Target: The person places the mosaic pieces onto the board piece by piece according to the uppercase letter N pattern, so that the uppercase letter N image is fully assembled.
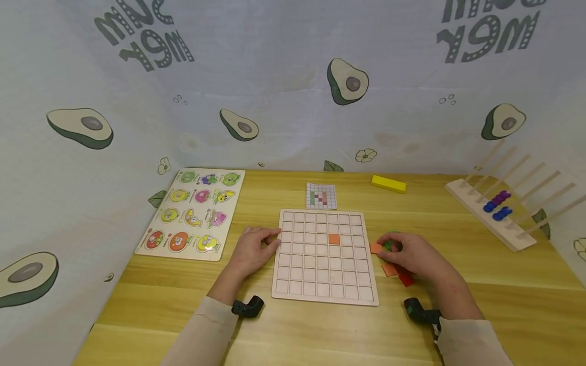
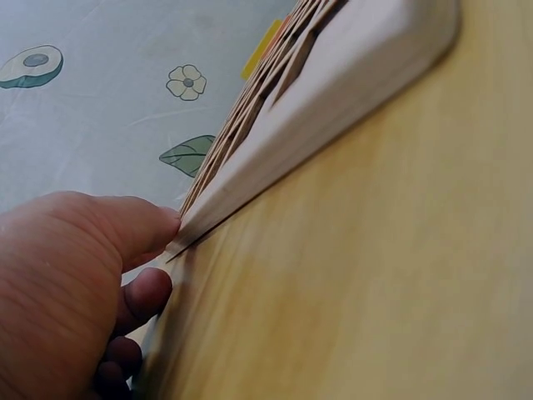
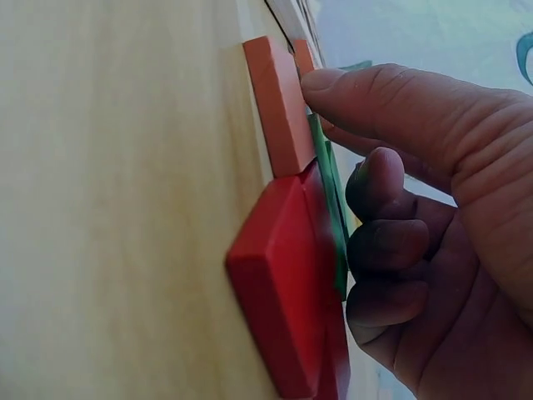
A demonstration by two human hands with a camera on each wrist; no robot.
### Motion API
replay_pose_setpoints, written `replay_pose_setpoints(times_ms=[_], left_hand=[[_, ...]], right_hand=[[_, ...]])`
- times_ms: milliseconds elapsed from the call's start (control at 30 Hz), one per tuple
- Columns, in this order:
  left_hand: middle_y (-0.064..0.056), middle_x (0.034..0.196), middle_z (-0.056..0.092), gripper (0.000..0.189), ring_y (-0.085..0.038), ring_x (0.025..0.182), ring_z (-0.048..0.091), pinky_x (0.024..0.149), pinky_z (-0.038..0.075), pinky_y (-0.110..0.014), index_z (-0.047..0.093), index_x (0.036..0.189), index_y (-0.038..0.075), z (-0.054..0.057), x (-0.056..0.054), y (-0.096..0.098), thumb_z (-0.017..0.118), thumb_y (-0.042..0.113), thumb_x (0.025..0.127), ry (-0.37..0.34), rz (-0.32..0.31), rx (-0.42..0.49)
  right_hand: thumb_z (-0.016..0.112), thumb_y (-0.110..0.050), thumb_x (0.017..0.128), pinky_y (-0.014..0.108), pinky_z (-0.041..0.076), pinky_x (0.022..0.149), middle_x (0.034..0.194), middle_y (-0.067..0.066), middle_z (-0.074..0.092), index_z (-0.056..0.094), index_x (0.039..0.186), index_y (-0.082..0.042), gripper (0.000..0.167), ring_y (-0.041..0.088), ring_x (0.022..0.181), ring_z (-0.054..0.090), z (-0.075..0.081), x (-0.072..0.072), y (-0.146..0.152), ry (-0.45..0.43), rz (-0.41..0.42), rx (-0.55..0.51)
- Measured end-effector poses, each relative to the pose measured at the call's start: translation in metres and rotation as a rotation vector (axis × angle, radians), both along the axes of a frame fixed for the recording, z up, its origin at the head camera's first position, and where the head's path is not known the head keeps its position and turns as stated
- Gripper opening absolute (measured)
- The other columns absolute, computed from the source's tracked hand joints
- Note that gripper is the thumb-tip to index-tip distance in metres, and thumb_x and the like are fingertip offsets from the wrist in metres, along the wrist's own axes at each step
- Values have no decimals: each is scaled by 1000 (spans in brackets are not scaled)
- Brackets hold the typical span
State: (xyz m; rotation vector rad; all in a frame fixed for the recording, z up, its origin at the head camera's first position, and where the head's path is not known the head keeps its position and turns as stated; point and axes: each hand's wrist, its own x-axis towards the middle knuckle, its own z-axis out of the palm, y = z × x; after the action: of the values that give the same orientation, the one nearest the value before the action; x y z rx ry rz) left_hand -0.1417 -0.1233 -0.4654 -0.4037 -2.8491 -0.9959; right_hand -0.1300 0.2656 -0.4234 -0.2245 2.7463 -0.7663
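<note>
A pale wooden grid board (image 1: 322, 261) lies flat on the table, with one orange square tile (image 1: 334, 239) set in a cell of its upper right part. My left hand (image 1: 252, 251) touches the board's left edge with thumb and index fingertips. Right of the board, my right hand (image 1: 409, 253) pinches another orange tile (image 1: 376, 248) between thumb and index finger. Under and beside that hand lies a small pile: a loose orange tile (image 3: 281, 108), red tiles (image 3: 279, 279) and green tiles (image 3: 331, 200), partly hidden by the fingers.
Behind the board lies a small pattern card (image 1: 321, 196). A yellow block (image 1: 388, 184) is at the back. A fruit puzzle board (image 1: 189, 214) lies at the left, and a pegged wooden rack (image 1: 490, 216) with blue and purple pieces stands at the right.
</note>
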Motion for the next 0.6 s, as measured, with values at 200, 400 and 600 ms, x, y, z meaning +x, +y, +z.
replay_pose_setpoints(times_ms=[200, 400, 600], left_hand=[[9, 82, 64, 29, -11, 81, 47, 77, 36, -29, 76, 123, 18, 0, 0, -2, 71, 27, 96, -15, 6, 6], [10, 79, 62, 28, -12, 81, 47, 77, 36, -29, 76, 121, 18, -2, -1, -2, 72, 27, 95, -7, 16, 1], [10, 80, 62, 28, -12, 80, 46, 77, 35, -29, 76, 122, 19, -2, -3, 0, 71, 28, 96, -10, 8, 3]], right_hand=[[72, -31, 94, 30, 37, 61, 78, 2, 53, 70, 119, -8, 33, 16, 69, 47, 2, 0, -3, 9, 3, 5], [73, -33, 94, 30, 38, 61, 79, 2, 53, 68, 122, -8, 37, 17, 69, 47, 7, 0, -9, 4, 11, -8], [73, -35, 94, 31, 37, 61, 80, 2, 53, 68, 121, -12, 36, 17, 69, 48, 15, 1, -19, -1, 11, -6]])
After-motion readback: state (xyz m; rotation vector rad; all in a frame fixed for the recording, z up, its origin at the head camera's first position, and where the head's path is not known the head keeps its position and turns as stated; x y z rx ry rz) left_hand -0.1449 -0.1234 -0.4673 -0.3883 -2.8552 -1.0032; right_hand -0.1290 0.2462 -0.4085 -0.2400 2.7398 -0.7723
